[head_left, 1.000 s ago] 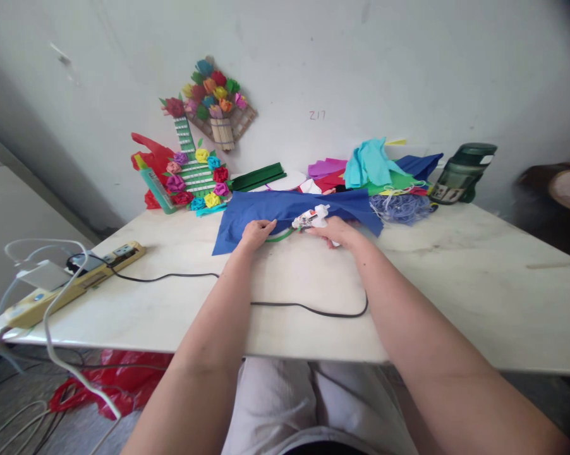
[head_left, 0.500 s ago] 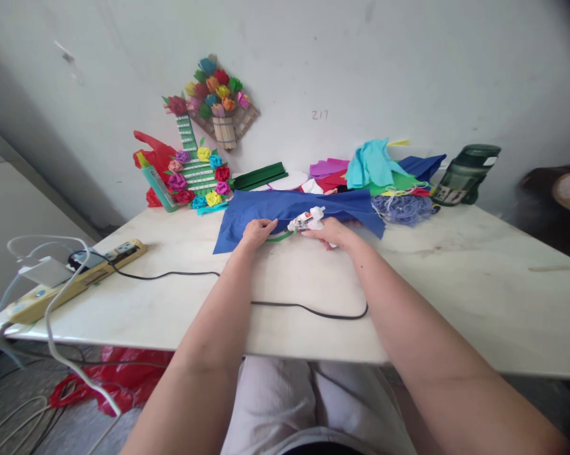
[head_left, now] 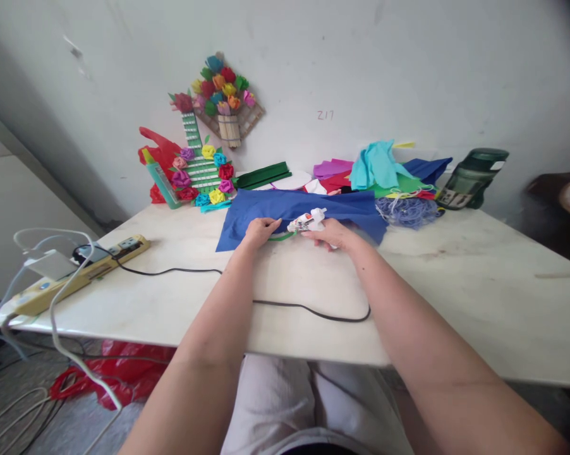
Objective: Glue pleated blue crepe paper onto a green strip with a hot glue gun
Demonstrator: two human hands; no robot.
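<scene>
My right hand (head_left: pixel 330 234) is wrapped round a white glue gun (head_left: pixel 308 221), whose nozzle points left and slightly down. The nozzle end is close to a thin curved green strip (head_left: pixel 282 237) along the near edge of a blue sheet (head_left: pixel 261 205). At the strip's left end, my left hand (head_left: pixel 262 232) pinches it, thumb and fingers close together over the sheet; the exact grip is partly hidden. Whether the nozzle touches the strip is too small to tell. The blue sheet lies spread on the table, with its right part slightly raised behind my right hand.
A black cord (head_left: pixel 313 309) crosses the white table (head_left: pixel 455 303). On the left is a power strip (head_left: pixel 90 272) with white cables. Behind stand a flower-decorated guitar shape (head_left: pixel 200 164), a glue bottle (head_left: pixel 164 183), coloured sheets (head_left: pixel 375 164), blue string (head_left: pixel 408 212) and a green bottle (head_left: pixel 472 180).
The view has shifted slightly, so the background sits a little further right. Both hands, the glue gun and the green strip keep nearly the same positions.
</scene>
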